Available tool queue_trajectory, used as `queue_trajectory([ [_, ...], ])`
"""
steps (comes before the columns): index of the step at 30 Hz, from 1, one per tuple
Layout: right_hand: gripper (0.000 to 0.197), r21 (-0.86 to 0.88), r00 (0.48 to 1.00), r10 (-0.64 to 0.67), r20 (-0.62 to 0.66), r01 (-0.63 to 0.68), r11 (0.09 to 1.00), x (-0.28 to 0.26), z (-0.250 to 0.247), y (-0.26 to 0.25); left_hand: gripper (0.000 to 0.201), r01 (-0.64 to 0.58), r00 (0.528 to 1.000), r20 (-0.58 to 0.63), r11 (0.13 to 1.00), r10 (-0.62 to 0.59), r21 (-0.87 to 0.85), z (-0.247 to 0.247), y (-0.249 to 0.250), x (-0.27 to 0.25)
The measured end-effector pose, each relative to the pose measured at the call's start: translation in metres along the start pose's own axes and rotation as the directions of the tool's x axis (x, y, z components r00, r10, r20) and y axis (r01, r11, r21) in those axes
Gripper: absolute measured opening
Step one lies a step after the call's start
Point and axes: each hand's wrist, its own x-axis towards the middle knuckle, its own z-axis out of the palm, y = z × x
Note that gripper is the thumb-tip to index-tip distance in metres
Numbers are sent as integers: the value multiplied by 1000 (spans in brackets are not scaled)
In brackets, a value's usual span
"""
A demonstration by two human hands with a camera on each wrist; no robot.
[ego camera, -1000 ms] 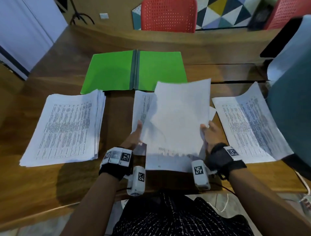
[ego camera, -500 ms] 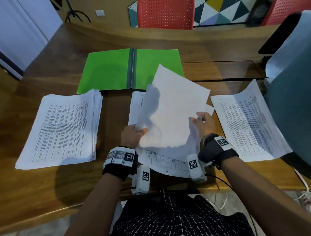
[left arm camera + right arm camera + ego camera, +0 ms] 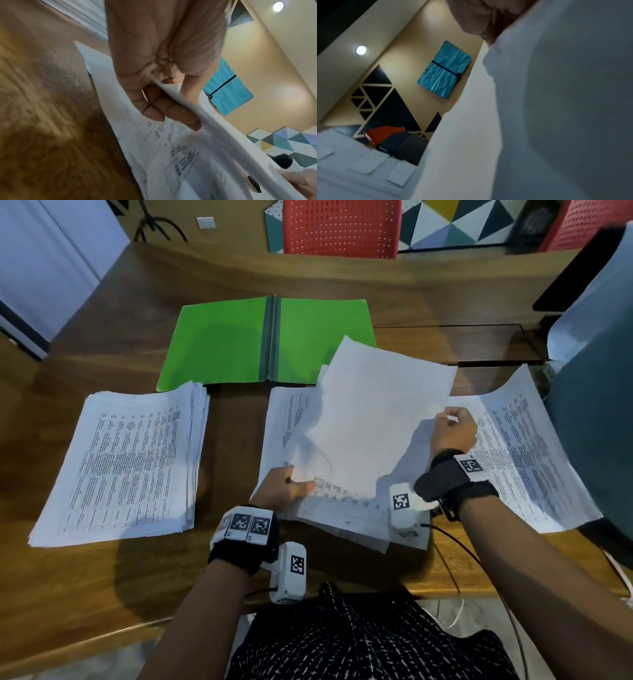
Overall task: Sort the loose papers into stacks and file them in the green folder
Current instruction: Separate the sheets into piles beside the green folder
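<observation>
A: Okay, hands?
B: Left hand and right hand both pinch a lifted sheet over the middle stack.
A: Green folder?
B: Open on the counter, behind the stacks.

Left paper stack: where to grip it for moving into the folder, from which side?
Grip the left paper stack by its long side edges, one of the hands on each side. It lies flat and thick, its right edge fanned, so squeezing inward should keep the sheets together.

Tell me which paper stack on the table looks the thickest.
The left stack, beside the green folder's near-left corner: its right edge shows many layered sheets, while the right stack looks thin.
</observation>
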Motion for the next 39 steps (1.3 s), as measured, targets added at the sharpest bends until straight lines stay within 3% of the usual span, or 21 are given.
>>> queue_trajectory([
  [4, 7, -24, 988, 56, 145, -53, 998, 2, 2, 14, 42, 84, 995, -64, 985, -75, 152, -7, -2, 8],
  [6, 24, -17, 989, 35, 146, -33, 999, 5, 1, 14, 42, 97, 994, -74, 978, -84, 184, -9, -3, 8],
  [12, 19, 78, 987, -161, -18, 162, 984, 33, -17, -39, 28, 169, 981, -106, 982, -160, 85, -14, -9, 13],
  [14, 25, 127, 984, -177, 25, 172, 977, 40, -19, -53, 26, 168, 981, -109, 981, -158, 94, -14, -9, 14],
  [16, 21, 62, 983, -158, 90, 152, 986, 40, -16, -53, 28, 147, 984, -122, 982, -133, 118, -13, -10, 15],
  [17, 15, 9, 985, -127, 118, 126, 992, 39, -13, -47, 29, 134, 985, -127, 983, -118, 128, -12, -10, 15],
  [18, 20, -26, 986, -95, 140, 100, 995, 40, -10, -38, 29, 122, 986, -125, 984, -106, 130, -12, -10, 15],
  [22, 62, 42, 971, 24, 237, -35, 999, 47, -1, -7, 22, 94, 992, -95, 987, -82, 130, -18, -14, 14],
  [25, 77, 148, 895, 185, 407, -265, 953, 53, 0, 5, 8, 68, 997, -51, 986, -61, 153, -23, -15, 15],
  [26, 65, 157, 882, 188, 433, -279, 947, 56, 3, 8, 7, 63, 998, -42, 985, -57, 164, -25, -15, 15],
  [28, 22, 170, 921, 97, 377, -172, 970, 55, 4, 2, 10, 56, 998, -23, 990, -53, 129, -28, -13, 14],
  [30, 11, 104, 964, -24, 265, -4, 995, 59, -1, -11, 17, 50, 999, 5, 998, -50, 35, -31, -12, 11],
  [32, 10, 166, 982, -124, 141, 100, 981, 65, -12, -35, 19, 59, 998, 26, 998, -58, -37, -34, -11, 8],
  [34, 20, 410, 980, -189, 70, 144, 901, 63, -28, -69, 19, 67, 998, 13, 996, -66, -53, -34, -9, 6],
  [36, 22, 669, 969, -242, 58, 142, 729, 55, -45, -101, 20, 63, 998, -18, 997, -64, -42, -31, -6, 8],
  [39, 12, 836, 900, -391, 194, 57, 546, 33, -61, -130, 26, 60, 997, -50, 998, -59, 23, -24, 1, 13],
])
